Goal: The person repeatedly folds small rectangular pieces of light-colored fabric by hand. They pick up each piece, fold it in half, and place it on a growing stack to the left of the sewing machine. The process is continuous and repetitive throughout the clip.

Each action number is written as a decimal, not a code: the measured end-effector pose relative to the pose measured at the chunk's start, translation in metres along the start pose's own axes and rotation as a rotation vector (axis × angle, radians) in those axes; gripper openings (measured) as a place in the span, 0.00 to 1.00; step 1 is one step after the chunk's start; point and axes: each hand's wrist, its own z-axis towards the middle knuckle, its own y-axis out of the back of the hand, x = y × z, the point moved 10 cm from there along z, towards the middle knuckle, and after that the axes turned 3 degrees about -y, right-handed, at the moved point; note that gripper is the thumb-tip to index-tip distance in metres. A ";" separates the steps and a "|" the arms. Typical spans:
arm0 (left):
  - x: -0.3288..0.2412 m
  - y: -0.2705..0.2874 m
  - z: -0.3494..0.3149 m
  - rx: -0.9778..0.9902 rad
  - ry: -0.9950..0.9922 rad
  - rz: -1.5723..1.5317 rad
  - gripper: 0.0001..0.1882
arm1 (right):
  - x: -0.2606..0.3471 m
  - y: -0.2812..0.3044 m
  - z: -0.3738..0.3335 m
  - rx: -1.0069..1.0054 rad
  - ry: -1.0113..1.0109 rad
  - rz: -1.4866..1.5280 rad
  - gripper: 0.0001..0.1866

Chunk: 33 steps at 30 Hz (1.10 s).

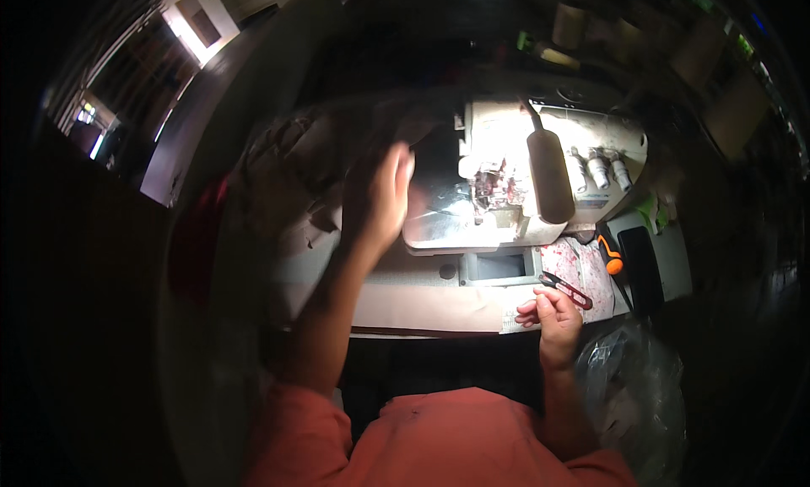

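My left hand (389,192) is raised over the left end of a sewing machine (506,120), beside its shiny metal bed plate (439,221). Motion and shadow smear its fingers, so I cannot tell whether anything is in them. Near the table's front edge, my right hand (555,322) has loosely bent fingers set apart, with nothing visible in them. Just beyond its fingertips is a pair of dark red thread snips (572,291), lying on a pink-patterned patch (595,263). Light falls on the needle area (496,190), where reddish threads show.
Crumpled dark cloth (295,175) lies left of the machine. A phone-like black slab (641,267) and an orange-and-black handled tool (611,257) lie at right. A brown cylindrical lamp-like part (550,176) hangs before the machine. A clear plastic bag (637,386) hangs below the table's right side.
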 end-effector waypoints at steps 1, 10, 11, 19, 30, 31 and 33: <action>-0.037 0.026 -0.024 -0.111 -0.066 0.025 0.06 | -0.003 0.009 -0.003 -0.026 -0.024 -0.026 0.09; -0.087 -0.067 -0.137 0.260 -0.061 0.164 0.07 | 0.006 -0.007 -0.008 0.093 -0.034 -0.011 0.09; -0.086 -0.064 -0.136 0.234 -0.063 0.109 0.07 | -0.003 -0.006 -0.009 0.092 -0.087 -0.007 0.09; -0.089 -0.065 -0.133 0.283 -0.066 0.143 0.06 | 0.001 -0.028 -0.006 0.180 -0.165 -0.139 0.10; -0.059 -0.031 -0.140 0.009 0.119 -0.611 0.04 | 0.000 -0.080 -0.001 0.398 -0.031 -0.338 0.08; -0.060 -0.026 -0.140 -0.016 0.110 -0.578 0.04 | 0.006 -0.081 -0.002 0.391 -0.013 -0.370 0.08; -0.064 -0.020 -0.142 -0.059 0.097 -0.521 0.04 | 0.013 -0.078 0.000 0.325 0.046 -0.504 0.07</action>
